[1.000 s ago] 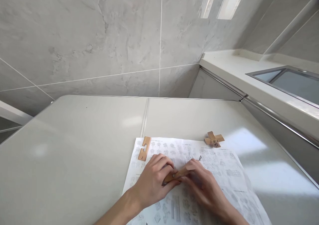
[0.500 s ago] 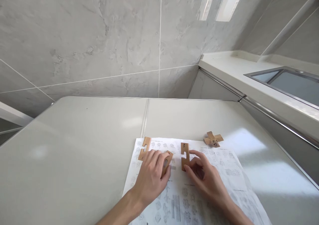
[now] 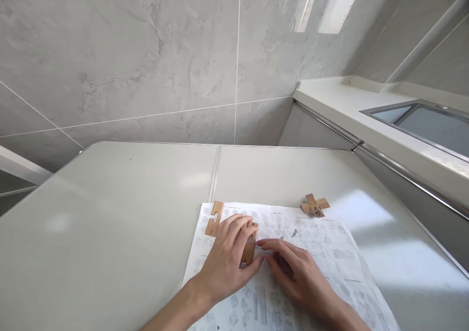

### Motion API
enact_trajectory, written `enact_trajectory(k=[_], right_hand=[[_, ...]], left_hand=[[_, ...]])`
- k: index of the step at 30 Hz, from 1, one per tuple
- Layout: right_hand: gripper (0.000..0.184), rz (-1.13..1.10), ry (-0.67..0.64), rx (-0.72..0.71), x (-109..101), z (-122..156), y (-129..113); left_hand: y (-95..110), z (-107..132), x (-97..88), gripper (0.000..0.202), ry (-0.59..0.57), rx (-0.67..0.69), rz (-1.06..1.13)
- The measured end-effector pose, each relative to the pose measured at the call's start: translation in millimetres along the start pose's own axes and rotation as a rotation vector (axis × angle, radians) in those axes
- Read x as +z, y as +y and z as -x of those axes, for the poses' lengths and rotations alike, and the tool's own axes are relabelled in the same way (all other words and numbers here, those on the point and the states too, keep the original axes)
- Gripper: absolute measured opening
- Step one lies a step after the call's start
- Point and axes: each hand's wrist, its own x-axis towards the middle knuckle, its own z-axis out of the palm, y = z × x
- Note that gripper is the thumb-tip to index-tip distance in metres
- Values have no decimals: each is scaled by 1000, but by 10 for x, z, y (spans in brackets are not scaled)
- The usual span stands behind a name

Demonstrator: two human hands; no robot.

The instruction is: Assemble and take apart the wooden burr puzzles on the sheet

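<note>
My left hand (image 3: 229,253) is closed round a brown notched wooden puzzle piece (image 3: 249,248), with an opening in its middle and dark marks at its ends. The fingers cover part of it, so I cannot tell if it is one piece or two put together. Just right of it, my right hand (image 3: 293,267) has its fingertips close to the piece and to my left thumb, with a small gap between index finger and thumb. Another notched wooden piece (image 3: 214,219) lies on the printed sheet (image 3: 311,282), beyond my left knuckles.
A cross-shaped assembly of wooden pieces (image 3: 315,205) with letters on it sits at the sheet's far right edge. The sheet lies on a pale table (image 3: 128,213) with a seam. Beyond are a grey tiled wall (image 3: 146,52) and a counter with a sink (image 3: 421,121) at right.
The notched piece at my right fingers has left its spot. My right hand has moved left and nearer, up to my left hand. The piece in my left hand has turned more upright.
</note>
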Motion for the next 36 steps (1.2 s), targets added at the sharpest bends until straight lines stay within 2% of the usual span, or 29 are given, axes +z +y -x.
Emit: enact_trajectory(k=[4,9,13,17,21,24,28,33,36], right_hand=[[21,1,29,15,8,24,39],[21,29,12,35,11,47,64],[22,51,23,9,3,40,54],[22,46,27,-3,-1,27,48],[22,31,29,-6,5,14,54],[22,9,29,-4,2,4,54],[22,-27,22,0,-5,2,52],[21,-69,43,53,-8,12,61],[19,-86,81,156,-11,22,81]], left_hand=[[-23,-3,36,36,-52,21,-102],[-99,8,62,26,59,-40,-230],[-178,29,71,39,166,-88,-292],[-195,39,56,49,194,-96,-282],[-97,32,7,37,147,18,-212],[-9,52,7,23,43,124,-138],[16,100,72,16,-80,237,-102],[-13,99,90,12,-139,235,-114],[-5,84,66,13,-173,210,-116]])
